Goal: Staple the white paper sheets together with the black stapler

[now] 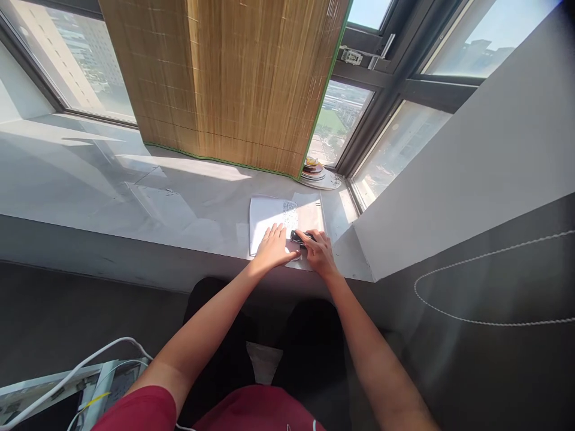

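White paper sheets (265, 215) with a block of dark print lie on the windowsill, partly in sunlight. Flat on their lower part rests my left hand (273, 246), fingers stretched out and thumb pointing right. My right hand (320, 254) is closed around a small black stapler (295, 237), whose front end sits at the sheets' right edge. Under and beside it lies a pale pinkish sheet or folder (309, 214). My right fingers cover most of the stapler, so its jaws are hidden.
A bamboo blind (233, 78) hangs over the window behind the sill (215, 209). Stacked plates (317, 173) stand in the far right corner, beside a slanting white wall (449, 161). A white cord (449, 257) loops at right; a white cable (99, 350) runs lower left.
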